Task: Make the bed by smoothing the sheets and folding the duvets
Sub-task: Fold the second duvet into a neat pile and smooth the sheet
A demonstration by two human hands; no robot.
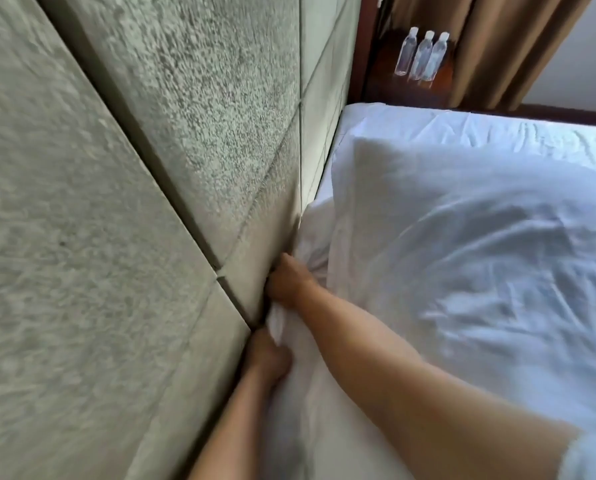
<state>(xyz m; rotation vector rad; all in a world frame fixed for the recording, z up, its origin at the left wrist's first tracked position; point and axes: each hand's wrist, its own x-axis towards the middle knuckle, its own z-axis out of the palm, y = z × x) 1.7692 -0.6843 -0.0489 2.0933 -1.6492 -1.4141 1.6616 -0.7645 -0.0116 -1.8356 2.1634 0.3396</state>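
Left hand (267, 358) nearest, low at the seam between headboard (172, 161) and bed; fingers curled on a bunched fold of white sheet (327, 410) at the mattress edge. Left forearm rising from the bottom edge, close along the headboard.

Right hand (288, 280) just beyond, knuckles against the headboard, fingers curled into a tight grip on the same gathered sheet; a twisted strip of cloth running between the two hands. Right forearm crossing diagonally from the lower right, over the sheet.

Sheet draped down the bed's head end, creased where pulled toward the gap.

Duvet (480, 244) to the right, white, rumpled, lying on the bed, edge just beside the right hand. Flat sheet exposed at the far corner, lightly wrinkled.

Headboard padded, grey-green, panelled, filling the left side.

Three clear bottles (423, 57) upright and touching in a row on a dark wooden nightstand (442, 84) past the far corner. Brown curtain (504, 46) behind.
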